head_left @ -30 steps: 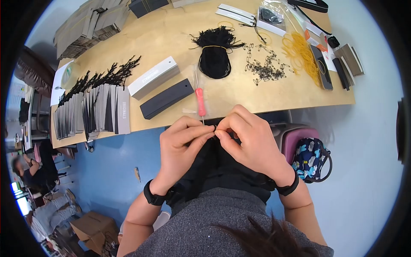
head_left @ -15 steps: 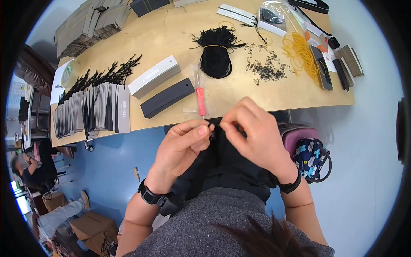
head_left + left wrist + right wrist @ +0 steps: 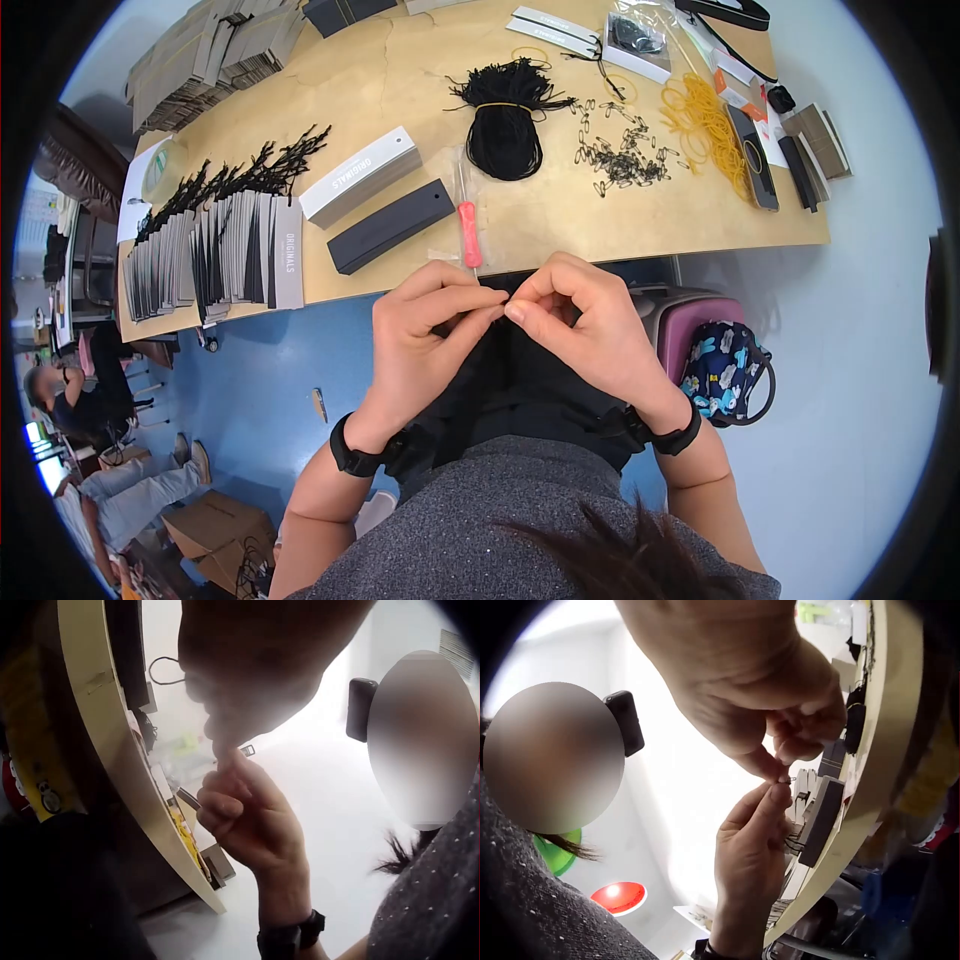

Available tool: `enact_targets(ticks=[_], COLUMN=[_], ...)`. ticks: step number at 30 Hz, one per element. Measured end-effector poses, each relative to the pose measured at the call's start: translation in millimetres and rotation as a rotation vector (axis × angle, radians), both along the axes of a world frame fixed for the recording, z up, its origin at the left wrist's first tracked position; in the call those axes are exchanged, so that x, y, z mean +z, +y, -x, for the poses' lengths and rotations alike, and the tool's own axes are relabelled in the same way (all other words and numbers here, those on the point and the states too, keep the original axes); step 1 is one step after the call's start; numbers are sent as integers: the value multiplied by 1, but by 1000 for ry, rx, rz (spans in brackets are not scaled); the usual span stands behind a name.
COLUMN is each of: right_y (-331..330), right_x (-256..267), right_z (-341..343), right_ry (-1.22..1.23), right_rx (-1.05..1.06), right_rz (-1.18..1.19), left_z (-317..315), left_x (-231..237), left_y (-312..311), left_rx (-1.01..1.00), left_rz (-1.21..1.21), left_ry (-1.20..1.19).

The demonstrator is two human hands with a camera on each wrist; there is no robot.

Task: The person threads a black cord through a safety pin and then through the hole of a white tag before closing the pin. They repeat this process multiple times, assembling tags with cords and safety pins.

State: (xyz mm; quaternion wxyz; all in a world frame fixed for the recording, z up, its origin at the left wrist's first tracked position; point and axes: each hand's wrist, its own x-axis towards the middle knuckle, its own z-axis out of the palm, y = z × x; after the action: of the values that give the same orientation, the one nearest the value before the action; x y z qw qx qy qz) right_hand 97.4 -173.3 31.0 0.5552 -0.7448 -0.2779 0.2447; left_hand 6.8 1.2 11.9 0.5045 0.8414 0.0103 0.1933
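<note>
My left hand (image 3: 425,325) and right hand (image 3: 590,325) meet fingertip to fingertip just off the table's front edge, over my lap. A thin black cord loop (image 3: 151,671) sticks out from the left hand's pinched fingers in the left wrist view. Between the fingertips, a small metal wire pin (image 3: 790,780) shows in the right wrist view; the right thumb and index finger pinch at it. Fingers hide most of both. Beyond the hands lie a banded bundle of black cords (image 3: 503,145), a pile of small wire pins (image 3: 625,165) and a pink-handled tool (image 3: 468,235) with a thin shaft.
Left on the table (image 3: 590,225) are rows of grey tags (image 3: 240,250) with black cords, a white block (image 3: 358,178) and a black block (image 3: 390,228). Yellow rubber bands (image 3: 700,130) and a phone (image 3: 750,160) lie right. A patterned bag (image 3: 725,370) is beside me.
Half a second ago the hands were slightly apart, the left turned with its thumb uppermost. Now the left has turned back and the fingertips meet again. Things on the table stay put.
</note>
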Motion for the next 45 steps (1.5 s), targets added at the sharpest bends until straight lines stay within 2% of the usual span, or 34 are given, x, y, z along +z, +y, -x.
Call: enact_targets(ticks=[1,6,8,10,11,13,14,15,16,20,22,26,28,32,34,35,37,38,39,40,41,43,45], right_y=[0,-3,-7,-11,-11,-9,-7,-6,-4,-3,-3,-3,-2,1,0,-1,-2,-3,-4,-5,-6,-6,-6], right_x=[0,3,9,14,15,13,11,9,7,11,15,15,11,8,8,9,11,13,14,14,13,10,7], right_z=[0,-2,-5,-10,-12,-11,-11,-10,-8,-2,1,-5,-5,-2,0,0,1,1,1,0,-2,-3,-2], right_ry=[-22,0,-127,-165,-203,-228,-254,-255,-374,-684,-622,-601,-613,-745,-787,-731,-675,-477,-279,-279,-232,-182,-124], right_rx=[6,0,-36,-53,-66,-79,-92,-92,-64,47,40,-85,-100,-46,-25,-18,-16,-13,-9,-9,6,22,-6], right_rz=[-3,-28,7,-2,-11,-27,-42,-42,-5,54,43,23,29,53,71,68,65,62,58,58,70,82,83], left_z=[0,1,2,3,4,5,5,4,4,-1,-2,-1,0,-2,-5,-6,-8,-8,-8,-7,-7,-6,-6], left_x=[1,0,-1,-5,-6,-9,-10,-12,-12,-14,-16,-13,-11,-15,-11,-11,-10,-8,-5,-3,-4,-5,-5], left_y=[0,2,3,6,7,7,8,10,12,5,4,7,9,6,-1,-2,-4,-2,1,3,2,-4,-8], left_rx=[-11,-31,-44,-63,-64,-143,-144,-218,-293,-226,-134,-142,-281,-340,-155,-157,-73,-75,-77,-78,-76,-16,11], left_rz=[147,273,345,526,526,767,767,1079,1393,1465,1285,1196,1440,1512,1225,1225,700,699,431,163,163,-127,-184], left_ry=[87,125,171,225,225,337,336,379,416,377,343,366,443,402,302,303,155,155,99,41,41,-127,-149])
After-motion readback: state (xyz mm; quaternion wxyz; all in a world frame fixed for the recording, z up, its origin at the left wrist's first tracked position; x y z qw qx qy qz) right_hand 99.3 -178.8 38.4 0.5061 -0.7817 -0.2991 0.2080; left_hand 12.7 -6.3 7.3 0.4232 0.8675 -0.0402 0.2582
